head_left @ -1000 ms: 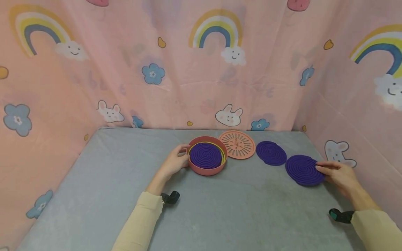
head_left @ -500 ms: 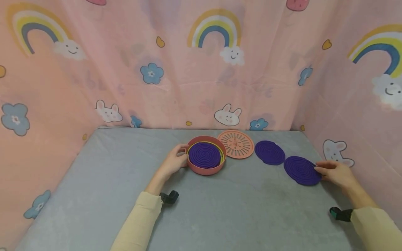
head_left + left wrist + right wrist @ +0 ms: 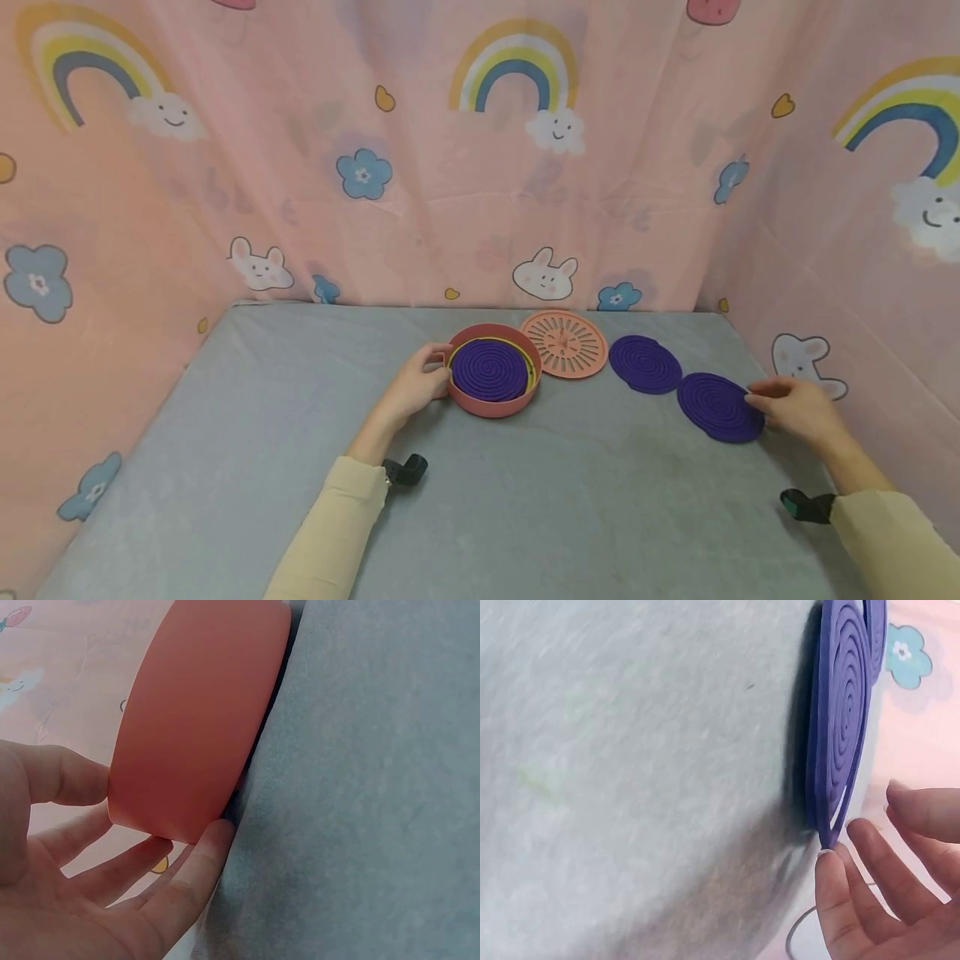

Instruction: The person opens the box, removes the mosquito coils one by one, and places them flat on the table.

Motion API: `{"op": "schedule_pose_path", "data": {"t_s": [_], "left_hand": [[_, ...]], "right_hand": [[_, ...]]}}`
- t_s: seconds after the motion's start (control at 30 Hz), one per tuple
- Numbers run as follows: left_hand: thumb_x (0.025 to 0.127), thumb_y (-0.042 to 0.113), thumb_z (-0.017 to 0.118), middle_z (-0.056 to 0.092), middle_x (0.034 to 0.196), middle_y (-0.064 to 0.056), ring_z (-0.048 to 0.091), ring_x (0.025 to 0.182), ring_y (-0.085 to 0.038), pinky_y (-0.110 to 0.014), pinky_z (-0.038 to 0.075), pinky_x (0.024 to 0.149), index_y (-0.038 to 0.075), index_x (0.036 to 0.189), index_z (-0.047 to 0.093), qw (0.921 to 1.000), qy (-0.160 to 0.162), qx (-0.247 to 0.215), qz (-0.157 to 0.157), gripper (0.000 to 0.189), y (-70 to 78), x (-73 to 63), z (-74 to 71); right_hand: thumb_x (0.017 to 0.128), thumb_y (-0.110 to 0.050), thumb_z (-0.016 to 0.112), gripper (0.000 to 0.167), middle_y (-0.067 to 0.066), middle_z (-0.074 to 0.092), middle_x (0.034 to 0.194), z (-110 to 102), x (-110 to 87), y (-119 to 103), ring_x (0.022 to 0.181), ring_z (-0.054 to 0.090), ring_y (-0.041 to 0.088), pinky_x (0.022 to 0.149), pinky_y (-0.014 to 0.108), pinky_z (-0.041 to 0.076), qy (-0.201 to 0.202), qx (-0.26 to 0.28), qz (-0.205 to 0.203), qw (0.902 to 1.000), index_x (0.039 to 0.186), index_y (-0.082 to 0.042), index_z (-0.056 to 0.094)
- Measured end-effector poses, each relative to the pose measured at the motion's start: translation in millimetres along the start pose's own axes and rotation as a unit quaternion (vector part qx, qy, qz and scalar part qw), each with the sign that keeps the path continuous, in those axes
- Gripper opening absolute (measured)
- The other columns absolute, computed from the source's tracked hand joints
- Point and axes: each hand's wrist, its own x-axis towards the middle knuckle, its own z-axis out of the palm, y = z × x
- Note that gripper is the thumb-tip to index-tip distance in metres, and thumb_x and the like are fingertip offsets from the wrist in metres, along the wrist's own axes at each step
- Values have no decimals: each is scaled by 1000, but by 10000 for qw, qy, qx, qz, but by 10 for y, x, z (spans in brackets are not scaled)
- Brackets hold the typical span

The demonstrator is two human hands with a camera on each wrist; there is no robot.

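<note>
In the head view my left hand (image 3: 415, 386) holds the left side of a round, salmon-pink mosquito coil holder (image 3: 495, 410). Its thumb and fingers touch the outer wall and rim, as the left wrist view shows. A purple mosquito coil (image 3: 489, 369) lies in the holder, over a yellow ring (image 3: 534, 375). On the right, my right hand (image 3: 798, 408) touches the near edge of another purple mosquito coil (image 3: 720, 407). In the right wrist view its fingertips (image 3: 832, 866) meet that coil's tip, while the other digits stand apart from it.
A slotted pink lid (image 3: 564, 344) lies behind and right of the holder, close to its wall. Beside it, a third purple coil (image 3: 645, 364) lies flat, close to the coil at my right hand. The grey tabletop (image 3: 540, 508) ends at the patterned pink curtain (image 3: 420, 225).
My right hand and the coil it touches have shifted slightly left; its fingers appear to have loosened from the coil's edge. My left hand stays at the holder.
</note>
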Motion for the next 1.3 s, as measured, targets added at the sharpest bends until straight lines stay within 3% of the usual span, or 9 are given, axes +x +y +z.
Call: {"op": "schedule_pose_path", "data": {"t_s": [0.17, 0.3, 0.53, 0.77, 0.83, 1.03, 1.3], "left_hand": [[99, 11, 55, 46, 148, -20, 52, 133, -36, -45, 56, 94, 8, 146, 51, 10000, -25, -42, -16, 47, 7, -3, 0], [99, 11, 55, 46, 149, -20, 51, 134, -36, -45, 56, 94, 8, 146, 51, 10000, -32, -50, -31, 47, 9, -6, 0], [99, 10, 54, 46, 148, -21, 53, 132, -37, -45, 57, 93, 8, 146, 50, 10000, -35, -58, -7, 47, 3, -9, -8], [100, 10, 55, 46, 148, -20, 54, 130, -35, -45, 58, 92, 8, 146, 51, 9999, -44, -100, -1, 46, -21, 18, -4], [99, 10, 54, 46, 148, -20, 55, 130, -35, -44, 58, 92, 8, 146, 51, 9999, -31, -108, 0, 46, -17, 18, -1], [99, 10, 54, 46, 148, -20, 55, 129, -34, -42, 58, 91, 9, 145, 51, 10000, -8, -51, -31, 47, -12, 13, 2], [100, 11, 55, 46, 149, -19, 55, 130, -33, -43, 58, 92, 9, 146, 51, 10000, -14, -39, -5, 46, -32, 23, -1]], "right_hand": [[101, -26, 63, 43, 30, 67, 109, 20, 14, -60, 92, 64, 36, 67, 31, 48, 146, -283, -42, 9995, 120, 12, 64], [100, -23, 64, 39, 32, 67, 108, 48, 25, -126, 97, 63, 45, 67, 33, 47, 252, -344, -104, 9990, 118, 12, 65], [102, -24, 61, 43, 32, 66, 114, 136, 93, -400, 93, 69, 37, 66, 27, 55, -31, 137, -167, 9998, 125, 13, 61], [102, -20, 63, 40, 32, 65, 118, 333, 195, -639, 87, 66, 11, 68, 22, 58, -39, 705, -463, 9964, 124, 14, 62], [101, -20, 64, 40, 31, 65, 118, 384, 209, -727, 88, 66, 12, 69, 23, 58, -66, 816, -545, 9952, 124, 13, 62], [102, -23, 62, 40, 28, 64, 123, 538, 243, -1028, 99, 68, 33, 76, 30, 60, -241, 988, -606, 9930, 127, 9, 63], [102, -21, 63, 36, 26, 65, 122, 767, 323, -1369, 99, 69, 31, 81, 37, 61, -407, 1168, -591, 9906, 126, 6, 64]]}}
